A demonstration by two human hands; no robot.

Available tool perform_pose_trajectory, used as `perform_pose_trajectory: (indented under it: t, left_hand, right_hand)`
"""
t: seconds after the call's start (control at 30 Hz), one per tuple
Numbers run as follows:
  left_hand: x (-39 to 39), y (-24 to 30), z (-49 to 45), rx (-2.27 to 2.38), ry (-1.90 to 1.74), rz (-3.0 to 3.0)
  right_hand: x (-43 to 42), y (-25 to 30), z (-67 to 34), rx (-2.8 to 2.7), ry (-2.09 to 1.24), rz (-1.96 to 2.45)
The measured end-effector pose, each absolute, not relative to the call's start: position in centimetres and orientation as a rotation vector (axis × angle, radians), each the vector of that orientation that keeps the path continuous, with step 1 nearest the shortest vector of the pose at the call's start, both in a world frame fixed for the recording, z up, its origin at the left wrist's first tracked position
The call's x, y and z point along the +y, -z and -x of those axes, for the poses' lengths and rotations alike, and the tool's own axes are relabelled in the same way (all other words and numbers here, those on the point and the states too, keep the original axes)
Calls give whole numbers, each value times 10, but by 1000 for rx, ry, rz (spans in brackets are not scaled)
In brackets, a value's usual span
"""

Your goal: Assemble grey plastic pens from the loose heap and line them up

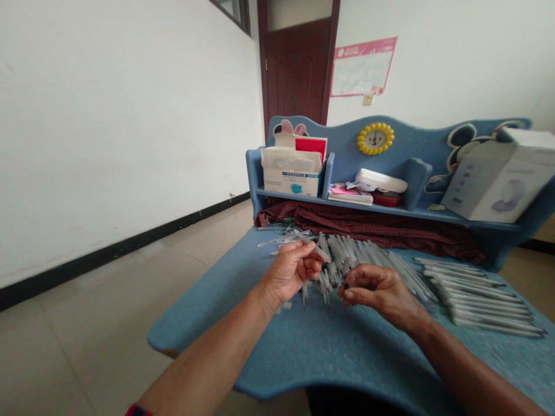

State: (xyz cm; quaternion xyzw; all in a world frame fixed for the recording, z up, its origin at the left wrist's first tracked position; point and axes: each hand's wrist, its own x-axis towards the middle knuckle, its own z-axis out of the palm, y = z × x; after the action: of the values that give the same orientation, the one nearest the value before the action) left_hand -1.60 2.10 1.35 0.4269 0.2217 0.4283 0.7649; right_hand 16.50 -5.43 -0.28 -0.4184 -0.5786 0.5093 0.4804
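Observation:
My left hand [297, 268] is closed, with thumb and forefinger pinching a frosted, translucent pen barrel [321, 253] that slants down to the right. To its right, my right hand [384, 292] pinches a small black piece [346, 286] at its fingertips; its exact kind is too small to tell. The two hands are apart, above the near side of a pile of frosted pen parts [342, 251]. Beyond my right wrist, a row of pens [485, 300] with dark tips lies side by side on the blue table [312, 346].
Along the table's back runs a folded dark red checked cloth [368, 225]. Above it, a blue shelf holds a mask box [290, 173], papers [350, 196], a red case [387, 199] and a large white box [498, 176]. A white wall [121, 127] stands at left.

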Motion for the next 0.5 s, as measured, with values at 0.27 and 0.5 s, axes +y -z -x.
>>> perform_pose_trajectory:
  t: [0.27, 0.5]
  left_hand:
    - [17, -9, 9, 523, -862, -999]
    - [16, -4, 6, 545, -833, -1098]
  right_hand:
    - [-52, 5, -160, -1491, -1164, 1111]
    - [-53, 2, -159, -1522, -1143, 1160]
